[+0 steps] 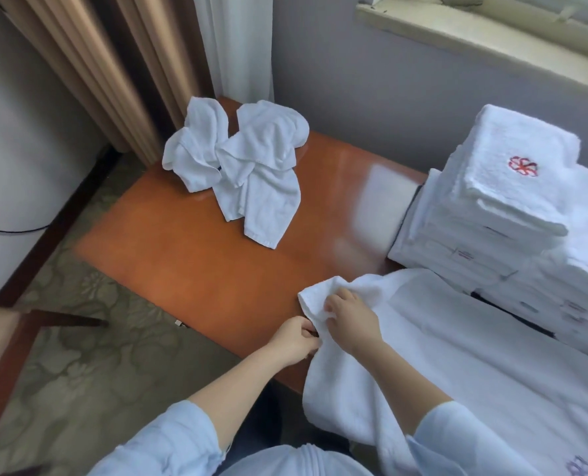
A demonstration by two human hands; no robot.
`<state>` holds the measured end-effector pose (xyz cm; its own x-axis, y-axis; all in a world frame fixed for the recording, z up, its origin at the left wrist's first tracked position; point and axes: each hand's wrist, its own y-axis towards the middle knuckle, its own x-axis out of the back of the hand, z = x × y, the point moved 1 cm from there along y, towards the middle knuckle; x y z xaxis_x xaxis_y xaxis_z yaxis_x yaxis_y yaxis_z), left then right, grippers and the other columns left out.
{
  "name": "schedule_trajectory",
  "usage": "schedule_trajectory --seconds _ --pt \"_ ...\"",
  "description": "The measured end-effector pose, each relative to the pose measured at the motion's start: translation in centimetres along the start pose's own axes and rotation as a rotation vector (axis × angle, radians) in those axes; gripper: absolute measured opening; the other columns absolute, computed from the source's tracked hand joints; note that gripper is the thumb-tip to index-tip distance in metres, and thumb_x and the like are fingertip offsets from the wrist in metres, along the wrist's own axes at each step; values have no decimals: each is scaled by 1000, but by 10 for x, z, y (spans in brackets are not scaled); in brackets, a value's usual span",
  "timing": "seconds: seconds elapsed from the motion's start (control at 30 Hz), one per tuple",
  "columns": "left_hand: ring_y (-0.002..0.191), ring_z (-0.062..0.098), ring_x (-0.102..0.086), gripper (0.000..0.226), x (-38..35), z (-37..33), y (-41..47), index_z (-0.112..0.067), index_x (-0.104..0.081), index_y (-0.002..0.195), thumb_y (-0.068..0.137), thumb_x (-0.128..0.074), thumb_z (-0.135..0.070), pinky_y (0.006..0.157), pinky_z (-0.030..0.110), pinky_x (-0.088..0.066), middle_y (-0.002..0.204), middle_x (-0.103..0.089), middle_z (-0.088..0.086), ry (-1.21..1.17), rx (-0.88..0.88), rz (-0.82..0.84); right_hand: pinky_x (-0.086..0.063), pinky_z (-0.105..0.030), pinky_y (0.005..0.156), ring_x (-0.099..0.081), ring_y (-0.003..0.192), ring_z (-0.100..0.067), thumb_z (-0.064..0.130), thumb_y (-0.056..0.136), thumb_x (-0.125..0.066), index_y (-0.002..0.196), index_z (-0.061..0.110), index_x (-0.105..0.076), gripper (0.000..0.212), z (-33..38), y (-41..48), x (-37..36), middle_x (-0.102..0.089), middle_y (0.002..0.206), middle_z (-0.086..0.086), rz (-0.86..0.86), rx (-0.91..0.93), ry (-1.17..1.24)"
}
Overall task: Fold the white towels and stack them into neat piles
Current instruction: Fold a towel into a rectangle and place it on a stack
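The white towel (474, 355) lies spread over the right side of the orange-brown worktop (199, 262), its near edge hanging off toward the person, its far edge reaching the foot of two folded piles: the taller stack (498, 201) with a red emblem on top and the blue-emblem stack (574, 290) just beside it. A heap of unfolded towels (244, 166) waits at the far left end, well apart. Both work the towel's left corner (314, 297): the right grip (349, 319) clutches bunched cloth there, the left grip (294, 340) pinches the edge just below it. To fold well, I judge the edge should be drawn taut between the two, the bunching shaken flat, then the corner carried across to meet its opposite squarely, so the fold matches the piles' width. The worktop looks glossy, so cloth may slide on it. Behind stands a grey wall (354, 80); a patterned carpet (79, 355) lies below, a beige curtain (96, 63) hangs at the left, a window sill (474, 29) runs above
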<state>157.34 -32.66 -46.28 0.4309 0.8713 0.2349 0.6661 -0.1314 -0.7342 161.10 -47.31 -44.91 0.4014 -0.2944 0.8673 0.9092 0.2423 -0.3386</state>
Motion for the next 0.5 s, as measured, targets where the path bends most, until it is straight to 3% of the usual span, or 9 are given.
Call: schedule_trajectory --seconds 0.1,0.17,0.23,0.33,0.5 --pt "81 12 -67 10 0 -3 0 -14 -59 97 97 -54 -23 83 35 -58 98 -70 5 113 -18 44 -37 -29 56 -48 73 -11 10 87 -48 81 17 -49 9 -9 6 8 -50 77 11 2 -135 267" --pt "84 17 -64 13 4 -10 0 -16 -50 95 101 -44 -25 84 38 -58 104 -65 9 143 -21 38 -39 -30 59 -48 67 -11 14 89 -50 83 15 -50 6 -12 10 16 -51 72 9 -27 -178 398" --pt "85 20 -63 13 13 -23 1 -16 -45 94 101 -40 -25 75 35 -59 104 -62 10 74 -36 3 -38 -24 58 -47 65 -7 15 88 -51 81 17 -50 8 -8 15 29 -50 72 11 -135 -201 551" --pt "84 21 -60 13 36 -49 5 -13 -45 99 101 -40 -25 70 36 -54 101 -59 11 30 -129 -142 -39 -20 58 -47 61 0 17 87 -55 82 22 -51 7 7 31 58 -51 71 14 -317 -249 736" --pt "70 10 -49 5 105 -87 10 -14 -42 103 102 -39 -18 55 24 -36 90 -53 1 14 -237 -424 -36 -10 56 -45 60 5 17 88 -56 81 19 -50 9 34 57 113 -49 69 14 -690 -205 905"
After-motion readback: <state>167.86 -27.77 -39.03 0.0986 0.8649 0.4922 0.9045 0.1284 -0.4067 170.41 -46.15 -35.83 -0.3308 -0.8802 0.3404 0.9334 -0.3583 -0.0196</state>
